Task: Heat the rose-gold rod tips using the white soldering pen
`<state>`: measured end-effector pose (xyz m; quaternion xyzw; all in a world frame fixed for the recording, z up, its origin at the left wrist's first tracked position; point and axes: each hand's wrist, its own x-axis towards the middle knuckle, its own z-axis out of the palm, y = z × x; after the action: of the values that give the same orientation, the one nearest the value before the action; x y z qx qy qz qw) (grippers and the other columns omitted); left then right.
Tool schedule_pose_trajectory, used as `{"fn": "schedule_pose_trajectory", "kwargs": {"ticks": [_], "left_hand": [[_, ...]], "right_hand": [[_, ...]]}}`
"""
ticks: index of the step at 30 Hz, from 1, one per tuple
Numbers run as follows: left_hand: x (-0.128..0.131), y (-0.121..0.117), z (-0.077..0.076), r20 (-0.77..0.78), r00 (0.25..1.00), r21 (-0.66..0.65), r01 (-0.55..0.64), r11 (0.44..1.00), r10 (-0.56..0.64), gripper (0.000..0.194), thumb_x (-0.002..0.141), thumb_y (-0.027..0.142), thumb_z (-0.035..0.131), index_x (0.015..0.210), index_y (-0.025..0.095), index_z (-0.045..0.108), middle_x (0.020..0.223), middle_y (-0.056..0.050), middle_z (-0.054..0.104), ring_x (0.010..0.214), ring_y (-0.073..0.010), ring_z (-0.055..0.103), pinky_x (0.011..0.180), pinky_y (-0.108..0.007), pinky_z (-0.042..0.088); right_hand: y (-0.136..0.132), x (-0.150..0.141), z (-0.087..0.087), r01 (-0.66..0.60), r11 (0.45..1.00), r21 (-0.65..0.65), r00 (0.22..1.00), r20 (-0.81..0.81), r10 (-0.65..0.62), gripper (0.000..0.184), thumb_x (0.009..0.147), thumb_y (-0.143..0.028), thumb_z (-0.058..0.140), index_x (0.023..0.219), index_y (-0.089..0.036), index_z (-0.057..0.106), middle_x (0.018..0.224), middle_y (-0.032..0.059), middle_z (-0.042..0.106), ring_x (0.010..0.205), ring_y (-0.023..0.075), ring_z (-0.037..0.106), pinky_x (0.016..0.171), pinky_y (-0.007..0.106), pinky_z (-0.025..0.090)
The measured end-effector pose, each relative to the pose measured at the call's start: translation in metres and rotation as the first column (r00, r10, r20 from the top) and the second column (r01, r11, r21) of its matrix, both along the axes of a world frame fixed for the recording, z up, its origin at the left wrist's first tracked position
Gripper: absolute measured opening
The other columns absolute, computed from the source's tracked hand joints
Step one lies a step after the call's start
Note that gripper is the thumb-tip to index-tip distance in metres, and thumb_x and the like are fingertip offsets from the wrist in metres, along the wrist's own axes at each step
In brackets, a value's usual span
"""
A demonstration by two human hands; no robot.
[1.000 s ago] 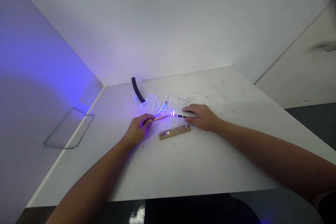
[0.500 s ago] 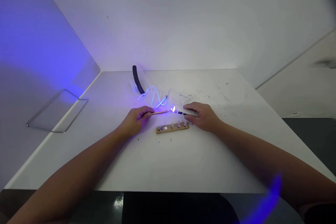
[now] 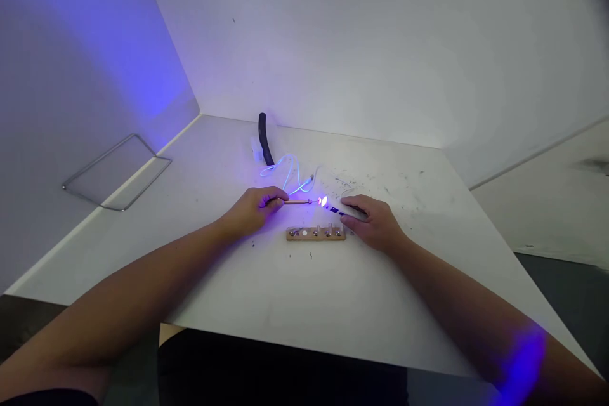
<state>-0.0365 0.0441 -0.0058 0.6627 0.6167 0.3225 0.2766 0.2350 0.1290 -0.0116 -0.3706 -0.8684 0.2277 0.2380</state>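
Note:
My left hand is closed in a pinch around a slim copper-coloured stick that points right. At the stick's thin tip sits a small glowing pinkish piece, too small to name. My right hand grips a slim white hand-held lamp with dark markings. Its lit violet-white end faces the small piece, very close to it; the glare hides whether they touch. Just below, on the table, lies a wooden strip carrying several small clear pieces and one white round spot.
A white cable lies in loops behind my hands. Beyond it are a black curved tube and a small clear block. A metal wire frame leans at the left wall. Dark specks dot the white table.
The view has tilted and shifted, so the whole scene sits differently. Both hands keep their grips, and the lamp's lit end still faces the piece on the stick.

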Motion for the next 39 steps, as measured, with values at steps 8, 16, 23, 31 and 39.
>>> {"fn": "schedule_pose_trajectory", "kwargs": {"ticks": [8,16,23,31,39], "left_hand": [[-0.0005,-0.0002,0.0002,0.007,1.000,-0.019,-0.024,1.000,0.025,0.027,0.082,0.032,0.043,0.096,0.019,0.061,0.085,-0.002,0.064,0.073,-0.0151,0.055,0.066,-0.026,0.042],[-0.0010,0.0002,-0.0023,0.029,0.999,-0.019,-0.027,0.999,0.027,0.025,0.081,0.030,0.044,0.095,0.020,0.062,0.085,-0.001,0.064,0.072,-0.0138,0.054,0.066,-0.025,0.042],[-0.0024,0.0000,-0.0050,0.044,0.999,0.010,-0.021,1.000,0.021,0.024,0.080,0.029,0.045,0.094,0.020,0.061,0.085,0.000,0.063,0.073,-0.0135,0.054,0.067,-0.025,0.042],[-0.0026,-0.0005,-0.0026,0.035,0.999,0.013,-0.001,1.000,0.001,0.024,0.080,0.028,0.045,0.093,0.019,0.062,0.084,-0.001,0.063,0.072,-0.0142,0.055,0.066,-0.026,0.042],[-0.0035,0.0002,-0.0043,0.034,0.999,0.028,0.014,1.000,-0.015,0.023,0.080,0.027,0.045,0.094,0.019,0.062,0.088,-0.002,0.064,0.078,-0.0154,0.056,0.071,-0.028,0.044]], "right_hand": [[0.0014,-0.0010,-0.0014,0.014,1.000,-0.008,1.000,0.015,-0.013,0.030,0.074,-0.028,0.061,0.103,-0.021,0.061,0.102,0.0044,0.064,0.094,0.0222,0.059,0.081,0.035,0.050],[0.0012,-0.0001,-0.0028,0.019,1.000,0.004,1.000,-0.002,-0.019,0.030,0.074,-0.028,0.061,0.103,-0.021,0.061,0.102,0.0046,0.064,0.094,0.0227,0.059,0.081,0.035,0.050],[0.0026,0.0001,-0.0027,-0.002,1.000,0.017,1.000,-0.015,0.003,0.029,0.074,-0.028,0.061,0.102,-0.021,0.061,0.099,0.0043,0.065,0.091,0.0222,0.060,0.079,0.035,0.050],[0.0028,-0.0009,-0.0035,0.011,1.000,0.013,1.000,0.007,-0.011,0.029,0.073,-0.027,0.061,0.102,-0.021,0.061,0.099,0.0040,0.065,0.090,0.0219,0.060,0.078,0.035,0.050],[0.0008,0.0003,-0.0028,0.015,1.000,0.013,1.000,-0.002,-0.015,0.029,0.073,-0.028,0.061,0.101,-0.021,0.061,0.099,0.0042,0.065,0.092,0.0221,0.060,0.080,0.036,0.049]]}}
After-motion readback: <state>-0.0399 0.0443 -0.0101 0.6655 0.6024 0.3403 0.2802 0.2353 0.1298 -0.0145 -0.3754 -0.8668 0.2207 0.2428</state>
